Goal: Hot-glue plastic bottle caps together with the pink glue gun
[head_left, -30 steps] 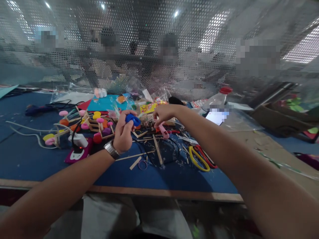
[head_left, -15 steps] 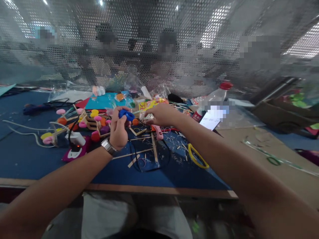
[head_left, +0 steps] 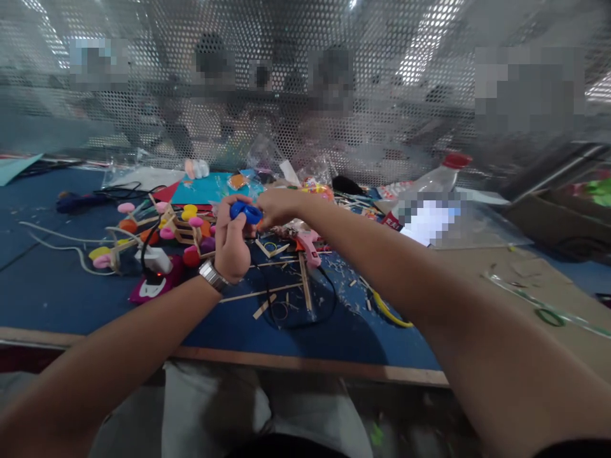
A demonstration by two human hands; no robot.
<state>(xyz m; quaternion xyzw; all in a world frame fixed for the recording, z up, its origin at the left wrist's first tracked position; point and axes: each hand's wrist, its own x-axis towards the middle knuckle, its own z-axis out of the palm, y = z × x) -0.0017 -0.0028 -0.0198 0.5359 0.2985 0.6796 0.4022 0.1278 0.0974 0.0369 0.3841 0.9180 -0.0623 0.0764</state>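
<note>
My left hand (head_left: 232,245), with a metal watch at the wrist, is closed around a small blue object (head_left: 245,211) held up above the blue table (head_left: 71,299). My right hand (head_left: 277,207) is beside it, its fingertips pinched at the blue object's right end. Below the hands lie thin wooden sticks (head_left: 304,282), a pink-handled tool (head_left: 311,245) and a black cable loop (head_left: 329,299).
A wooden frame with coloured pom-poms (head_left: 184,229) and a white plug on a magenta piece (head_left: 155,264) lie left. A yellow loop (head_left: 389,312), a red-capped bottle (head_left: 432,184), plastic bags and a perforated metal screen (head_left: 305,95) stand behind; other people sit beyond it.
My right hand has left the pink tool on the table and moved left and up to the blue object in my left hand. The pink tool now lies on the table.
</note>
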